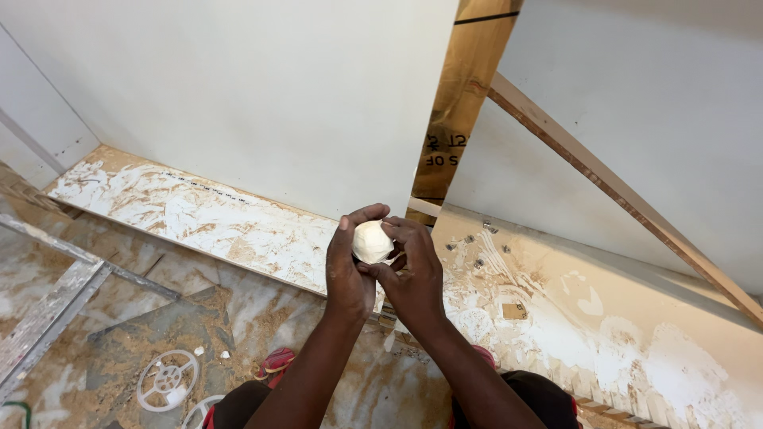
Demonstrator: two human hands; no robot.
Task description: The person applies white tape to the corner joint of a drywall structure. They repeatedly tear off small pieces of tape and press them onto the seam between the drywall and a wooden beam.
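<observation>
Putty ball (371, 241), white and rounded, is sitting between both hands, raised above the front edge of the smeared plywood ledge (199, 214). Left hand (350, 266) is curling round it from the left, thumb arching over the top and palm facing right, wrist bending slightly upward. Right hand (413, 274) is pressing in from the right and below, fingers folding against the ball's side, so the two hands are meeting and closing together on the lump. Both forearms are rising from the bottom of the view and converging toward the middle. Behind the hands a white panel (262, 95) is standing upright on the ledge, with a brown board (465, 95) showing in the gap beside it. A wooden strip (620, 195) is leaning diagonally across the right wall. Small metal fittings (477, 246) are lying on the right ledge near its back edge. Down on the dusty floor (119, 318), a white plastic spool (167, 380) is resting well apart from the hands.
</observation>
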